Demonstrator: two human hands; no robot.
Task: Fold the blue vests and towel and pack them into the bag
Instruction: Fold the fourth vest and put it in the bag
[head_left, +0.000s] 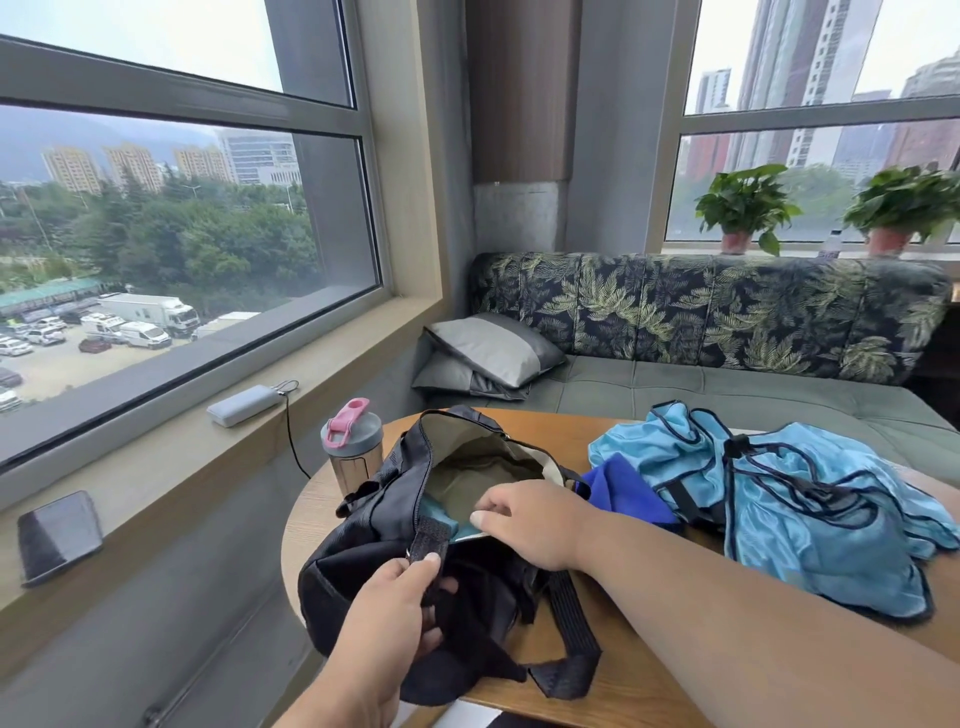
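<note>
A black bag (363, 545) lies open on the round wooden table (649, 680), its olive lining showing. My left hand (395, 597) grips the bag's black strap at the near edge of the opening. My right hand (524, 519) reaches into the opening and holds a light blue folded vest (441, 517) that sits partly inside. A dark blue towel (623, 493) lies just right of the bag. Further right, light blue vests (810, 509) with dark trim lie crumpled in a heap.
A shaker bottle with a pink lid (350, 441) stands behind the bag at the table's left edge. A power bank (244, 405) and a phone (57, 538) lie on the window sill. A green sofa with grey pillows (488, 353) runs behind the table.
</note>
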